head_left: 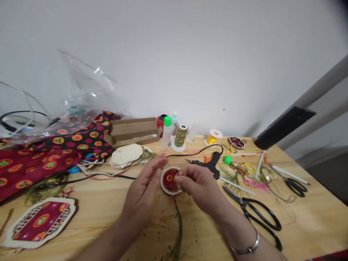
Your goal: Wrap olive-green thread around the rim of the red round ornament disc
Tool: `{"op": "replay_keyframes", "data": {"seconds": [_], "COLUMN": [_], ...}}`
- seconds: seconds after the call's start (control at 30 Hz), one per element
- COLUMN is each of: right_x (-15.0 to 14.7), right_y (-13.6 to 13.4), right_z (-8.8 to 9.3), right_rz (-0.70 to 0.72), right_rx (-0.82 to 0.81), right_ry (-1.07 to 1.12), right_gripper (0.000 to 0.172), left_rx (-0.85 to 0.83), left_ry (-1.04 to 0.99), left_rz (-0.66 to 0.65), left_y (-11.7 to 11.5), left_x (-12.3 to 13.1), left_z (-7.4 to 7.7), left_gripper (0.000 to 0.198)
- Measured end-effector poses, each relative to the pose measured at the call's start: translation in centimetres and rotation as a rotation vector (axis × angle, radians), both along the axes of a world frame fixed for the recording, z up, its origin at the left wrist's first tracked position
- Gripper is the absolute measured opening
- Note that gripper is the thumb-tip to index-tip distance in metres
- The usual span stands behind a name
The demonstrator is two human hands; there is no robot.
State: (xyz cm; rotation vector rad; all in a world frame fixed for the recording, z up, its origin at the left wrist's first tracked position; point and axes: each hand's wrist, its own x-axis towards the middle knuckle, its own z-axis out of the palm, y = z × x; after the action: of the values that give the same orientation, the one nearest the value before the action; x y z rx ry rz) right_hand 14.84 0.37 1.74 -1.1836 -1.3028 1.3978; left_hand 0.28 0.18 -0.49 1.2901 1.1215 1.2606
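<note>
On the wooden table, a round pendant [168, 181] with a pale rim and dark red patterned fabric lies between my hands. A red cord and an olive green tassel [178, 228] hang from its lower edge toward me. My left hand [145, 186] is beside the pendant's left side, fingers stretched out and holding nothing. Over the pendant's right edge, my right hand [194, 183] is closed in a pinch of thumb and forefinger. Whatever is between those fingertips is too small to make out, and the hand covers part of the pendant.
Behind my right hand lies a black glue gun [213, 164]. Black-handled scissors [251, 210] are to the right. A lantern-shaped ornament [40, 223] and patterned fabric [35, 163] occupy the left. Toward the wall stand a green thread spool [181, 137], a green-capped bottle [166, 134] and a cardboard box [133, 131].
</note>
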Motion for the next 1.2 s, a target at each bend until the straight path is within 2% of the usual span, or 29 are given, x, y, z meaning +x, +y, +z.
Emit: {"op": "replay_keyframes", "data": {"seconds": [0.07, 0.17, 0.27, 0.37, 0.53, 0.8, 0.9, 1.07, 1.2], "right_x": [-0.3, -0.3, -0.1, -0.1, -0.1, -0.1, -0.2, -0.1, -0.1], "right_y": [0.0, 0.1, 0.3, 0.4, 0.5, 0.5, 0.5, 0.5, 0.5], "right_z": [-0.3, -0.6, -0.8, -0.6, -0.7, -0.9, -0.7, -0.8, -0.7], "right_rz": [0.013, -0.003, -0.001, -0.022, -0.037, -0.06, -0.065, -0.055, -0.05], "right_rx": [0.008, 0.011, -0.005, -0.008, -0.02, -0.002, -0.015, -0.005, -0.023], "right_ry": [-0.012, -0.029, -0.014, -0.026, -0.01, -0.015, 0.008, 0.016, 0.023], "right_gripper": [0.016, 0.014, 0.014, 0.016, 0.013, 0.012, 0.012, 0.012, 0.009], "left_rx": [-0.142, -0.22, -0.241, -0.259, -0.233, -0.267, -0.317, -0.453, -0.47], "left_ry": [-0.076, -0.109, -0.094, -0.043, 0.045, 0.117, 0.066, -0.175, -0.243], "left_rz": [-0.153, -0.228, -0.24, -0.232, -0.236, -0.179, -0.182, -0.219, -0.226], "left_y": [0.0, 0.0, 0.1, 0.0, 0.1, 0.2, 0.2, 0.2, 0.2], "left_x": [0.1, 0.0, 0.0, 0.1, 0.3, 0.2, 0.2, 0.3, 0.3], "left_z": [-0.4, -0.8, -0.8, -0.1, 1.0, 1.0, 1.0, 0.5, 0.0], "left_gripper": [0.032, 0.032, 0.032, 0.031, 0.019, 0.011, 0.009, 0.007, 0.009]}}
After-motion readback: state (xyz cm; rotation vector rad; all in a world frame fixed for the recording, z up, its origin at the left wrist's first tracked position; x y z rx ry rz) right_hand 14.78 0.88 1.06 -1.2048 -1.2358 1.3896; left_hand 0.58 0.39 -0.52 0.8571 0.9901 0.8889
